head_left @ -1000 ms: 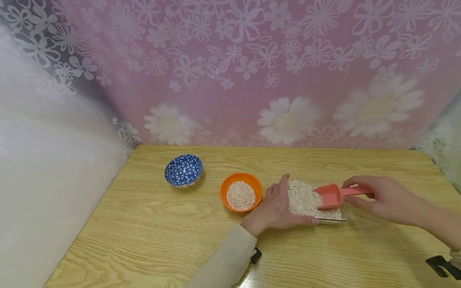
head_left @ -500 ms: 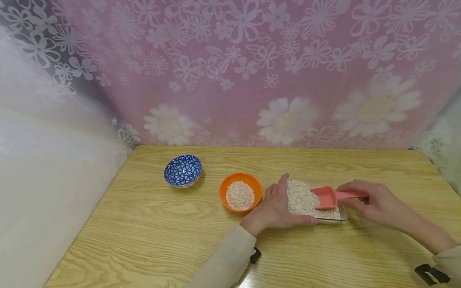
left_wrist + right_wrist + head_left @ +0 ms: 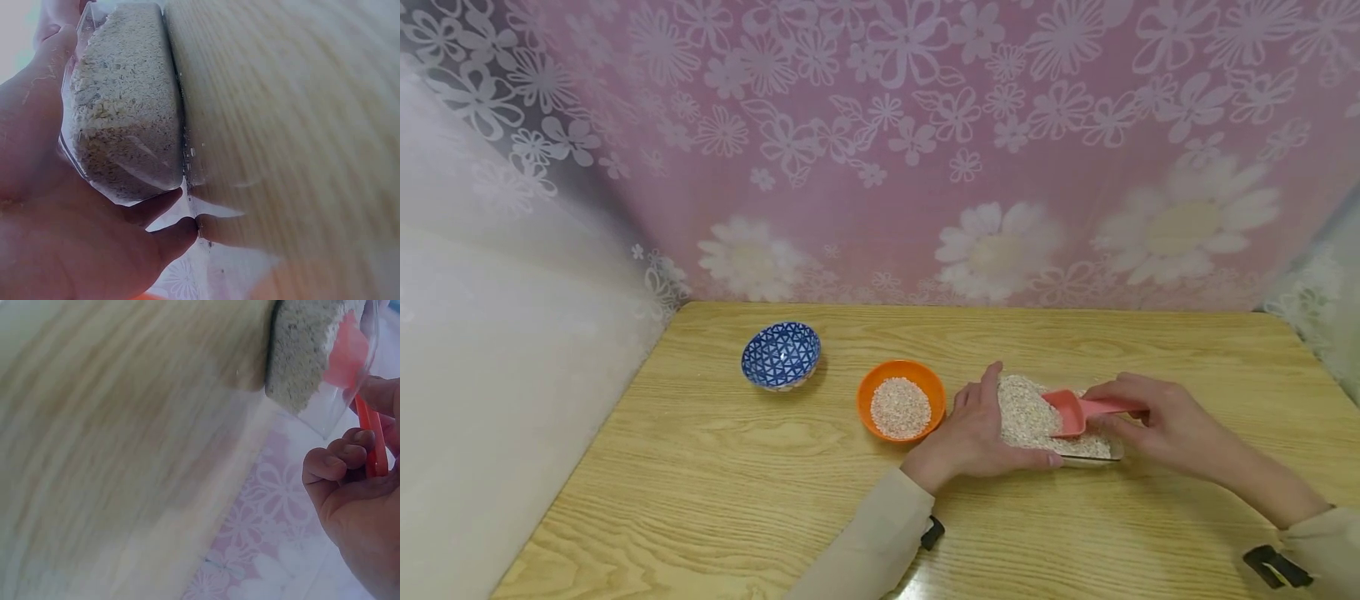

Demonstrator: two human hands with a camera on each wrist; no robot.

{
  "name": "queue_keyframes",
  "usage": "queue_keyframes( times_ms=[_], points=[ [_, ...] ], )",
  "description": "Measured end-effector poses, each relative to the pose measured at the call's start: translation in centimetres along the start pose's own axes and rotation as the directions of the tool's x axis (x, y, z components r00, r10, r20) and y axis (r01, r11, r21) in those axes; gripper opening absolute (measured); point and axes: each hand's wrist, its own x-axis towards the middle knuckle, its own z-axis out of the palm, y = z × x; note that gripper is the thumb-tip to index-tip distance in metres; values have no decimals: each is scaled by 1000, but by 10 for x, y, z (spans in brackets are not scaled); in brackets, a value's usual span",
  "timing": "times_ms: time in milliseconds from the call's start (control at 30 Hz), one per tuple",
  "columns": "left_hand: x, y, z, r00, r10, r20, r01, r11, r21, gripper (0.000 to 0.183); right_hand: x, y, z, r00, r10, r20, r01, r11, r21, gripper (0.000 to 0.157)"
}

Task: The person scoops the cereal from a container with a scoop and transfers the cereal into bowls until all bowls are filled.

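A clear box (image 3: 1118, 451) heaped with pale, oat-like flakes (image 3: 1030, 412) stands on the table. My left hand (image 3: 973, 437) holds its left end, thumb along the near side and index finger toward the far corner. In the left wrist view, the palm (image 3: 81, 237) lies against the clear wall. My right hand (image 3: 1172, 425) grips the handle of a pink scoop (image 3: 1070, 412) from the right. The scoop's front edge is sunk in the flakes, its bowl inside the box. In the right wrist view, fingers (image 3: 353, 453) curl round the red-pink handle (image 3: 375, 440).
An orange bowl (image 3: 867, 417) with pale grains stands close to the left of my left hand. Farther left and back is a blue patterned bowl (image 3: 782, 354), tilted. A pink flowered curtain (image 3: 880, 167) hangs behind the wooden table (image 3: 737, 500).
My right hand has moved left with the scoop, pushing it farther into the flakes. The left hand and both bowls stay where they were.
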Motion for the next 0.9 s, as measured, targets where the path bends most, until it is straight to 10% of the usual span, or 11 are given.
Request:
queue_keyframes(
  times_ms=[500, 900],
  points=[
    [0, 1, -2, 1000, 5, 7, -5, 1000, -18, 129, -15, -5, -5, 951, 300, 78, -309, 935, 176, 34],
    [-2, 2, -1, 1000, -16, 15, 16, 999, -32, 130, -23, -1, -7, 934, 348, 82, -357, 900, 249, 29]
  ],
)
